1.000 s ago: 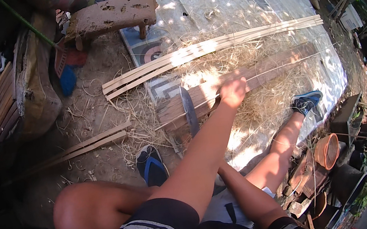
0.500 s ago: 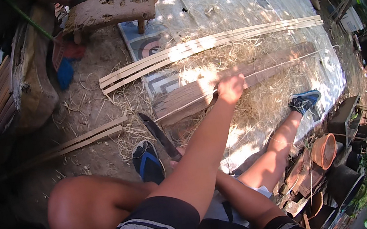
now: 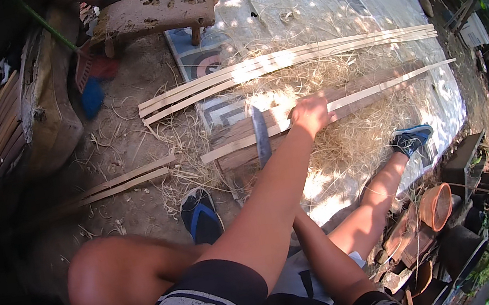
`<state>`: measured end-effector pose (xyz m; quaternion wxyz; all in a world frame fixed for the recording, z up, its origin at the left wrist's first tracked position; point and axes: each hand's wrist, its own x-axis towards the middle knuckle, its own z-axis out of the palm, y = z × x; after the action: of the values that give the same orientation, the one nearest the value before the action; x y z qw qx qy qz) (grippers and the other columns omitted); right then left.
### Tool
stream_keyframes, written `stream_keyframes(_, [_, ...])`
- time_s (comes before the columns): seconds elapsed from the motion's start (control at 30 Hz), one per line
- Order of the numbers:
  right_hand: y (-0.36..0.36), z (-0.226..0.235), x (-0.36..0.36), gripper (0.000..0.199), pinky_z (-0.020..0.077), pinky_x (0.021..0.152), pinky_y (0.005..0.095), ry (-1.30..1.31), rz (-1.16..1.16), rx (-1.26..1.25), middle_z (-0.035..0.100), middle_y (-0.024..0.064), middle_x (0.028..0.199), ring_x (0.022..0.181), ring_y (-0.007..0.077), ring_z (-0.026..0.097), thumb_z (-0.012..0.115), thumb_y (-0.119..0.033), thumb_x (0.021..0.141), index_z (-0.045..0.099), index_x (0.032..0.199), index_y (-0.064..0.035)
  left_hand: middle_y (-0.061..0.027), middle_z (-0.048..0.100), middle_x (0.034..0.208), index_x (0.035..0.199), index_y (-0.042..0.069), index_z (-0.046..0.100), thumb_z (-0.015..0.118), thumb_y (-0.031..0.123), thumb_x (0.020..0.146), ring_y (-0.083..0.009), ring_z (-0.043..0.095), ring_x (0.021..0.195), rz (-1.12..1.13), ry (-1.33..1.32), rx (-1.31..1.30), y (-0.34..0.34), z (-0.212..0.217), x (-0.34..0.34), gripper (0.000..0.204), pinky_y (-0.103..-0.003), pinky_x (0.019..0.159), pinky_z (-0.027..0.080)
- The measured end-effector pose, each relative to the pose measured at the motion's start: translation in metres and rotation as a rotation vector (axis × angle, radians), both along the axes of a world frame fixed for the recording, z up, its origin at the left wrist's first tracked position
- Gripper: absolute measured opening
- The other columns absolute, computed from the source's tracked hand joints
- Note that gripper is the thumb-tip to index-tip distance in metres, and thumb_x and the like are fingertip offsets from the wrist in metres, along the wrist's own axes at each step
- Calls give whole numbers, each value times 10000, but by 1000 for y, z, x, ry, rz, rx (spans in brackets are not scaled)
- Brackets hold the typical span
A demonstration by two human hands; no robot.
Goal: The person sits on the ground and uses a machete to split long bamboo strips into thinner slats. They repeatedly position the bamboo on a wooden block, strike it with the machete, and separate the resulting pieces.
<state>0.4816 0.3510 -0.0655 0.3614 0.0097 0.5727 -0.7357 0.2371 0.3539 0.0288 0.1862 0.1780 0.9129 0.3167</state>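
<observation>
Across the dark wooden plank (image 3: 245,157) lies a long pale bamboo strip (image 3: 370,91), its flat side showing. My left hand (image 3: 312,114) is closed over the strip near its middle. To the left of that hand, the dark blade of a knife (image 3: 261,133) stands up beside the strip, pointing away from me. My right forearm (image 3: 325,249) crosses beneath my left forearm, which hides my right hand and the knife's handle. Several more bamboo strips (image 3: 287,57) lie side by side beyond the plank.
Stringy shavings (image 3: 345,135) cover much of the pale printed sheet (image 3: 323,3). A brown bench (image 3: 153,11) stands at the far left. Two strips (image 3: 126,180) lie on the soil at left. A clay pot (image 3: 436,207) and planks crowd the right, past my shoe (image 3: 412,139).
The knife has swung right and away from me, from left of the plank to beside the strip. The held strip has turned from its thin edge to its flat side.
</observation>
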Motion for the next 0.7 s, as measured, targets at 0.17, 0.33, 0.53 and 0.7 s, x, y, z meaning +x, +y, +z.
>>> stream_keyframes(0.17, [5, -25, 16, 498, 475, 1059, 400, 126, -130, 147, 567, 122, 1421, 1275, 259, 562, 600, -263, 1043, 500, 1461, -12, -134, 732, 838, 1018, 49, 709, 679, 436, 936, -326, 723, 785, -38, 229, 50, 8, -19, 8, 397, -454, 730, 594])
stream_keyframes(0.33, [-35, 39, 2, 516, 453, 1097, 400, 190, 109, 363, 538, 129, 1470, 1329, 269, 532, 564, -260, 1060, 464, 1497, -4, -108, 705, 800, 931, 65, 683, 660, 453, 944, -305, 704, 778, 139, 559, 247, -12, -117, 0, 389, -445, 684, 566])
stream_keyframes(0.53, [-25, 65, -7, 542, 428, 1133, 398, 124, 49, 404, 501, 147, 1520, 1380, 275, 498, 538, -255, 1074, 419, 1536, 3, -96, 700, 789, 929, 66, 689, 639, 503, 946, -291, 706, 804, 51, 532, 152, 4, -64, 17, 440, -426, 724, 569])
stream_keyframes(0.7, [-47, 78, -10, 565, 433, 1118, 384, 181, 39, 512, 500, 163, 1512, 1367, 258, 505, 568, -232, 1061, 400, 1548, -1, -82, 709, 796, 938, 68, 687, 631, 531, 947, -270, 711, 817, 65, 590, 138, -4, -58, 19, 466, -424, 741, 575])
